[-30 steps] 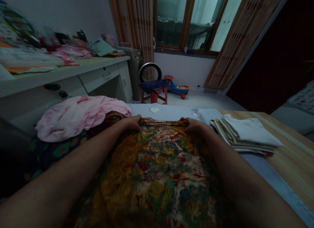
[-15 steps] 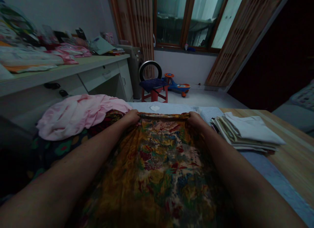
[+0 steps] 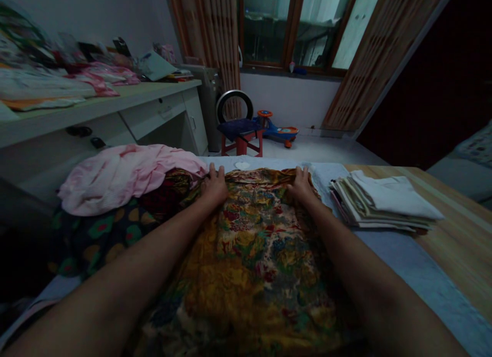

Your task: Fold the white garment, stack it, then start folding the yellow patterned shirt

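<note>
A yellow floral-patterned cloth (image 3: 253,244) lies spread out in front of me on a pale blue sheet (image 3: 415,275). My left hand (image 3: 216,185) rests flat on the cloth's far left corner, fingers stretched out. My right hand (image 3: 301,183) lies flat on the far right corner, fingers also extended. Both arms reach forward along the cloth's two sides.
A pink garment (image 3: 123,175) sits on a dark patterned fabric (image 3: 107,229) at the left. A stack of folded cloths (image 3: 380,203) lies at the right on a wooden surface (image 3: 461,234). A cluttered desk (image 3: 115,100), a small chair (image 3: 240,129) and a toy car (image 3: 277,132) stand beyond.
Both hands gripped the cloth's far edge before. They have since pushed it forward, laid it down, and now press flat on it with fingers open.
</note>
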`<state>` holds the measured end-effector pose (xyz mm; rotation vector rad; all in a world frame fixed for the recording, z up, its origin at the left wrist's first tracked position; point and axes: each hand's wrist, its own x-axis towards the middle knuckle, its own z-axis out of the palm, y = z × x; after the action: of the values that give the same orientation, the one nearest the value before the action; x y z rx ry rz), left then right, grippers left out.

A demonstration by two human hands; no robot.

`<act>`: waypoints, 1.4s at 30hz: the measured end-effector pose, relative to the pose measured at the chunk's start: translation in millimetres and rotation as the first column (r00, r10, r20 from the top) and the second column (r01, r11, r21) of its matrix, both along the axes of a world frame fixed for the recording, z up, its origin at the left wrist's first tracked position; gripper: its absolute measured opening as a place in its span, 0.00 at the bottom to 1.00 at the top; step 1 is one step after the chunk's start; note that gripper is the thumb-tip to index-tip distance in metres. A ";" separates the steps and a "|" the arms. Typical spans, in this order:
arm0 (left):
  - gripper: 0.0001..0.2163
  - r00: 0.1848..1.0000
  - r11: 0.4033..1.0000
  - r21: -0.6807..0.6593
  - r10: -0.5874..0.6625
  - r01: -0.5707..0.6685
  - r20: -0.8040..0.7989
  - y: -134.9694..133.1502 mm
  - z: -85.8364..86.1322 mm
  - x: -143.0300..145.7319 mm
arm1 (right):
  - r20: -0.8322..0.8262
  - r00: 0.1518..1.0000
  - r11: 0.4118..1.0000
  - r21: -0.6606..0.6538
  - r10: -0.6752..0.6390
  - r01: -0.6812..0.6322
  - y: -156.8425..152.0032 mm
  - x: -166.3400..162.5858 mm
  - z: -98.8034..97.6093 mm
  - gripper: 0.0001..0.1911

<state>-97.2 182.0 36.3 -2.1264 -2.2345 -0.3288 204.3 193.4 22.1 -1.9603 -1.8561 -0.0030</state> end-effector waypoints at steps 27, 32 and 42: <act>0.22 0.736 0.736 -0.053 -0.666 0.674 0.119 -211.3 -30.9 -30.6 | 0.128 0.935 0.939 -0.141 0.332 -0.314 -214.8 -9.4 -19.4 0.26; 0.20 0.786 0.788 -0.021 -0.612 0.616 0.085 -234.6 -37.9 -53.8 | 0.139 0.974 0.976 -0.144 0.181 -0.160 -234.4 22.2 -15.8 0.24; 0.15 0.646 0.667 -0.090 -0.668 0.740 0.369 -299.1 -11.5 -12.0 | 0.347 0.905 0.956 -0.070 -0.245 0.286 -257.8 68.8 21.8 0.13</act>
<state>-109.2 -117.1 24.7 -3.2368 -1.4470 -0.4551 273.0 -64.4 43.9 -2.4094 -1.8017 -0.3377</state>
